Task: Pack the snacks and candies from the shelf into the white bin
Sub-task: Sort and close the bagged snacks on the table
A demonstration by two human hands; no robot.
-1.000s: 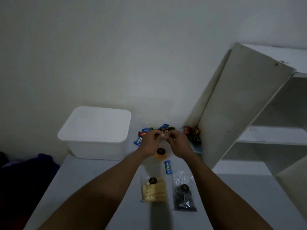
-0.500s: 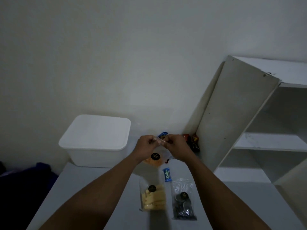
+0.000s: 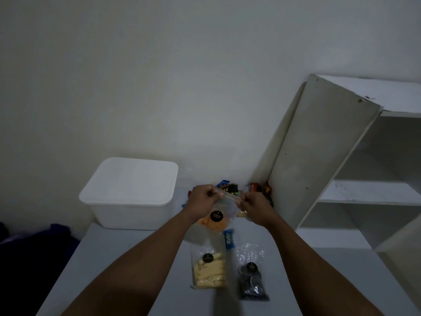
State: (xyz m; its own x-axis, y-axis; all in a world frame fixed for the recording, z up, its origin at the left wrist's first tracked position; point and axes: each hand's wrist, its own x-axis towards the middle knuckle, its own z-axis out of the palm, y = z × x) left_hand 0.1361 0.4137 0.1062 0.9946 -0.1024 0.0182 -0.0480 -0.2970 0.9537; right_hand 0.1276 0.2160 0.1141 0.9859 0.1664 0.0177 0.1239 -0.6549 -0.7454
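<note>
Head view, one entry. Orange snack bag (image 3: 215, 218): clear pouch, held up over the table (image 3: 114, 258), right of the lidded bin (image 3: 127, 192). Left hand (image 3: 202, 202) and right hand (image 3: 252, 205) both pinch its top seal strip, fingers closed on it. Likely light, limp, slippery film; contents probably crushable. Best taken by the stiffer top strip. Yellow bag (image 3: 209, 270), dark bag (image 3: 250, 279), blue bar (image 3: 228, 239) lie nearer; loose candies (image 3: 230, 188) farther, beside the shelf (image 3: 319, 156).

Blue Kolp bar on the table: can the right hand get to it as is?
Probably not at once: the right hand and left hand both pinch the top of the orange snack bag. The blue bar lies uncovered just below it, otherwise reachable.
</note>
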